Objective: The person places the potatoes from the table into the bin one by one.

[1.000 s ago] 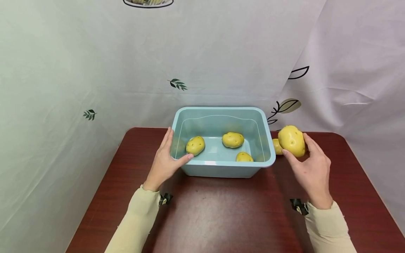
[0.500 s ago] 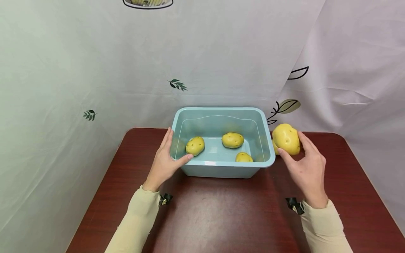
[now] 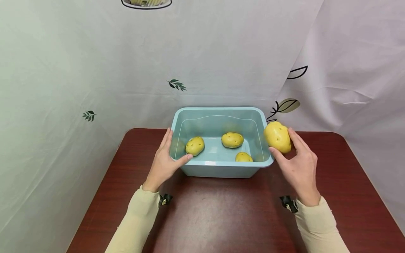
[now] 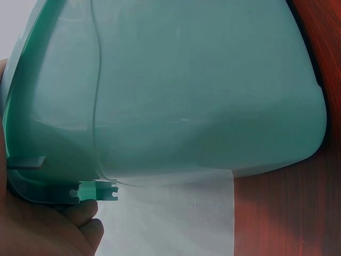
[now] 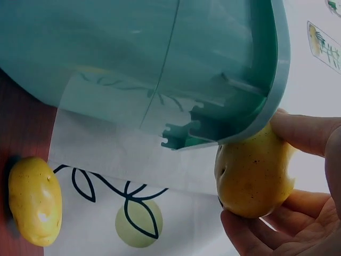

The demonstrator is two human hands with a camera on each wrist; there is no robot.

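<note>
A light blue plastic basin [image 3: 218, 170] stands on the table with three yellow potatoes inside: one at the left [image 3: 194, 146], one toward the back [image 3: 232, 140], one by the front wall, partly hidden. My left hand [image 3: 162, 165] holds the basin's front left corner, thumb over the front rim and fingers along the left side. In my right hand [image 3: 299, 165] a larger knobbly potato [image 3: 278, 137] is pinched between thumb and fingers. It is raised beside the basin's right rim, overlapping it in the head view. Another potato [image 5: 35, 201] lies on the table in the right wrist view.
The dark red wooden table [image 3: 202, 214] carries the basin near its back edge. Behind it hangs a pale cloth [image 3: 218, 52] printed with leaves, close to the basin's far side. More cloth hangs to the left and right.
My right hand has carried its potato leftward and slightly up, to the basin's right rim, now covering the table potato in the head view. My left hand and the basin stay put.
</note>
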